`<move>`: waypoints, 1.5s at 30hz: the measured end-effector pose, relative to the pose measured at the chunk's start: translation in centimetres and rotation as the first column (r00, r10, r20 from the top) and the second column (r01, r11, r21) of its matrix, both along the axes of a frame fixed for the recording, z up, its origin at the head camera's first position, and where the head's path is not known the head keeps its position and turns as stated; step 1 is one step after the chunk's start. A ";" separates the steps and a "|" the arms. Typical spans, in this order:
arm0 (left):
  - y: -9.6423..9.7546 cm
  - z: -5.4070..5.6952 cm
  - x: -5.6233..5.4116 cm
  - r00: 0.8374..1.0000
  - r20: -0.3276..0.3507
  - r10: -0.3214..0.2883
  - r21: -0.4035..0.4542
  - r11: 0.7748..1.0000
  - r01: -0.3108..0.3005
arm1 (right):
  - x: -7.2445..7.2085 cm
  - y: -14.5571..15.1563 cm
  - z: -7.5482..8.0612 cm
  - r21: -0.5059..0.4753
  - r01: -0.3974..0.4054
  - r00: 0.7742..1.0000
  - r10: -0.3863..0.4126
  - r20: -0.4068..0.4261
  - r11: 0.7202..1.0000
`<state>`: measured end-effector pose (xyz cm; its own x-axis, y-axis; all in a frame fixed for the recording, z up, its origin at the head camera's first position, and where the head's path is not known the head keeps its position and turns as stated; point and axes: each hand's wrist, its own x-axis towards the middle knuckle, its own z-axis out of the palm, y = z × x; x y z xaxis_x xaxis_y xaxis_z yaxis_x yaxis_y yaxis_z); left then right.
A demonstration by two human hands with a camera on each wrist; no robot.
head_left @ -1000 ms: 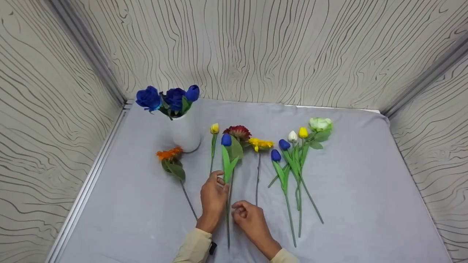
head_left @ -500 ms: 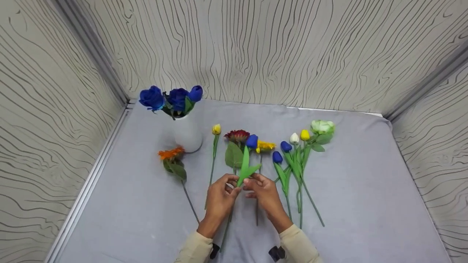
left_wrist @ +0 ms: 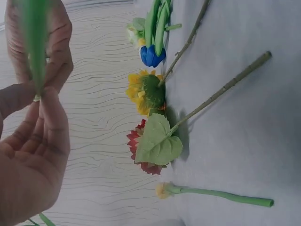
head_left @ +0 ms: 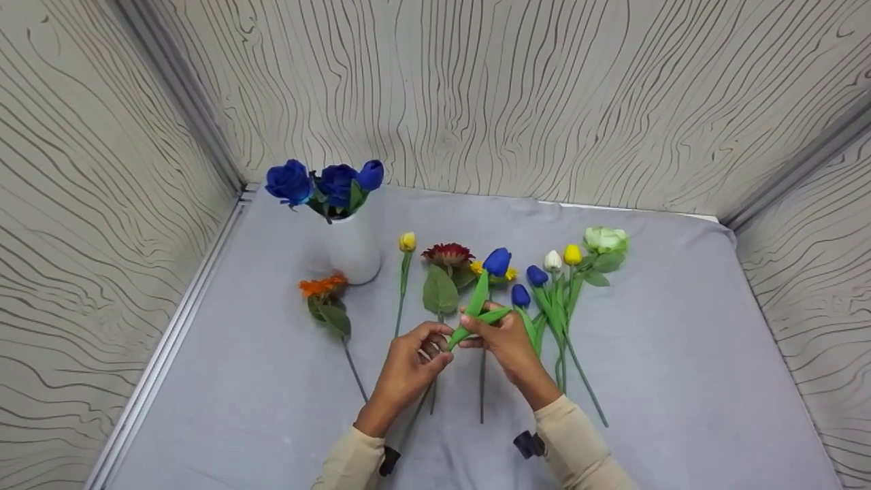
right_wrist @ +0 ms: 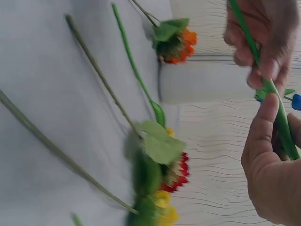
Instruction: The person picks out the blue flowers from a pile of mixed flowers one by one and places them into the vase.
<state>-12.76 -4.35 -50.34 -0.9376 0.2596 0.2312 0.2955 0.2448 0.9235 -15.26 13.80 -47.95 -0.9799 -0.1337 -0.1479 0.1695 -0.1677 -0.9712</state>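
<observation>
Both hands hold one blue tulip [head_left: 498, 261] above the table, its bloom tilted away to the upper right. The left hand [head_left: 410, 364] pinches the stem just under the leaves. Higher up, the right hand [head_left: 510, 344] grips the tulip around its green leaves. In the right wrist view, the green stem [right_wrist: 249, 35] runs past the fingers of both hands. Behind the held bloom lies a yellow flower [head_left: 509, 273], partly covered. A red flower [head_left: 448, 254] with a broad leaf lies beyond the left hand.
A white vase [head_left: 356, 252] with blue flowers stands at the back left. Near it lie an orange flower [head_left: 322, 286] and a yellow tulip [head_left: 407, 242]. On the right are blue tulips [head_left: 536, 275], a white tulip [head_left: 552, 260], another yellow tulip [head_left: 573, 254] and a pale green flower [head_left: 605, 239].
The left hand has lifted the blue tulip off the table, and its bloom has swung right. The right hand has come in from below and taken hold near the leaves.
</observation>
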 end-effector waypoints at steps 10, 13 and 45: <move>-1.8 -0.8 -0.6 0.991 -0.054 0.124 0.015 0.992 -0.123 | -2.1 0.6 3.7 0.084 0.032 0.993 -0.022 -0.113 0.996; -2.6 -1.1 -0.9 0.979 -0.109 0.172 -0.004 0.985 -0.173 | -2.4 0.4 4.6 0.103 0.038 0.982 -0.018 -0.187 0.994; -7.1 0.1 -7.4 0.725 -0.063 0.686 -0.169 0.709 -0.685 | -2.9 -5.6 14.6 0.147 0.150 0.647 0.015 -0.763 0.978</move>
<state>-20.15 -11.44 -50.23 -0.8741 -0.4209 0.2425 -0.0195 0.5292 0.8483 -18.20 8.21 -33.36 -0.7644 -0.1150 0.6344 -0.6418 0.0415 -0.7658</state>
